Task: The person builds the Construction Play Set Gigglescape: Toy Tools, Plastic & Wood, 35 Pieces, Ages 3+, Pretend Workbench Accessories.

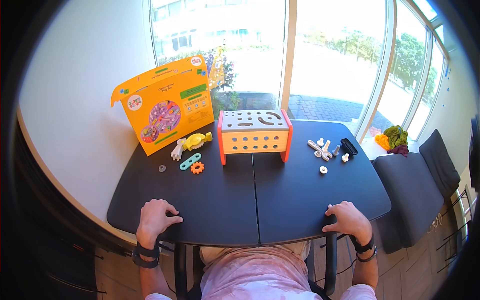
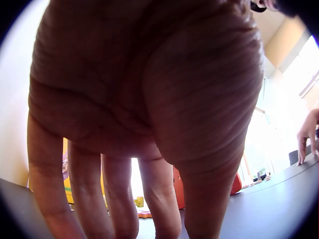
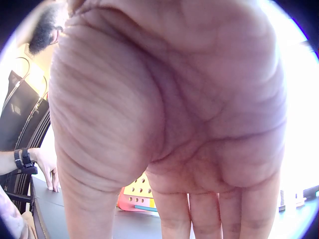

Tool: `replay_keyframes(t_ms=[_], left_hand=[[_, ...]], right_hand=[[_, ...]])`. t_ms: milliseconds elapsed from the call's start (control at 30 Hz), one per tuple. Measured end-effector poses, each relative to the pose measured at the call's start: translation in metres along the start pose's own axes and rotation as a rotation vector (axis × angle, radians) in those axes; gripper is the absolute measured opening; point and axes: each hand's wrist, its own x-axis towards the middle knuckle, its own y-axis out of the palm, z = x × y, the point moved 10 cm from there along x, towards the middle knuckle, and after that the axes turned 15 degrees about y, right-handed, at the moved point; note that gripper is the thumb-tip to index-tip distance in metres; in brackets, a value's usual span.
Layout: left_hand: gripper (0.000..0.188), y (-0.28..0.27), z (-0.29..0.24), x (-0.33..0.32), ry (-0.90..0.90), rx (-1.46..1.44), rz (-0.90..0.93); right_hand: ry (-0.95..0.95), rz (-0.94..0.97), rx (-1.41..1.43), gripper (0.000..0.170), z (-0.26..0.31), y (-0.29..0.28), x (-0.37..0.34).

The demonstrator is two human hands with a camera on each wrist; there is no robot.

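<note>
My left hand point(image 1: 158, 218) rests its fingertips on the near left of the black table point(image 1: 215, 205), palm raised and nothing held. On the near right, the right hand point(image 1: 349, 220) touches the tabletop in the same way, also holding nothing. Beyond them, at the middle, stands a toy workbench point(image 1: 256, 141) with a grey holed top and red ends. Beyond my left hand lie an orange gear point(image 1: 197, 168), a turquoise holed strip point(image 1: 190, 161), a grey nut point(image 1: 162, 168) and a yellow toy piece point(image 1: 195, 142). Past the right hand are a toy wrench point(image 1: 320, 150) and a pale nut point(image 1: 323, 170).
An orange box panel point(image 1: 170, 107) leans upright at the back left. Several toy bolts and a black piece point(image 1: 349, 146) lie by the wrench. A dark chair point(image 1: 417, 190) stands right of the table, and windows point(image 1: 340, 65) rise behind it.
</note>
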Motion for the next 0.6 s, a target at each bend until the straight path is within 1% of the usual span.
replay_keyframes(t_ms=[200,300,400,600], left_hand=[[0.033,-0.0012,-0.0009,-0.0001,-0.002,-0.001,0.000],[0.033,-0.0024,-0.0021,-0.0004,0.000,0.000,-0.005],[0.033,-0.0029,-0.0023,-0.0008,0.000,-0.001,-0.009],[0.033,-0.0008,0.0003,0.0000,0.000,0.001,-0.005]], right_hand=[[-0.007,-0.007,-0.002,0.059,0.0006,-0.0004,0.0003],[-0.054,-0.039,-0.019,0.056,0.0057,-0.0038,-0.0029],[-0.011,-0.001,-0.012,0.059,0.0005,0.0012,0.0007],[0.005,0.012,-0.001,0.059,0.0021,-0.0013,-0.0008]])
